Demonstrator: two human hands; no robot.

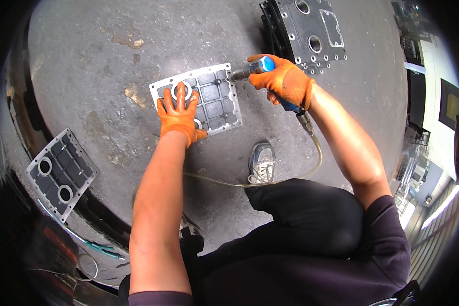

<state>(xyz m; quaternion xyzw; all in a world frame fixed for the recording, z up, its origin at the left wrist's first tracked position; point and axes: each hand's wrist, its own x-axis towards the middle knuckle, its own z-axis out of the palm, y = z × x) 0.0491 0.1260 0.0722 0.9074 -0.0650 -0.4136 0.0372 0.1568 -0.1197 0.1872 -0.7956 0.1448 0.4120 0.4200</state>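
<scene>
A flat metal cover plate (211,93) with a ribbed dark face, a pale rim with bolt holes and two round openings lies on the floor in front of me. My left hand (177,116), in an orange glove, presses on its left part with the fingers spread, partly hiding both openings. My right hand (289,85), also gloved in orange, is closed around a blue and grey pistol-grip air tool (265,64). The tool's nose points left at the plate's upper right edge; whether it touches cannot be made out. A clear air hose (319,148) runs from the handle.
A stack of similar dark plates (319,35) stands at the far right. Another ribbed plate (62,173) lies at the left, near a teal-handled tool (104,250). My shoe (262,162) is close to the plate, and the hose crosses the floor beside it.
</scene>
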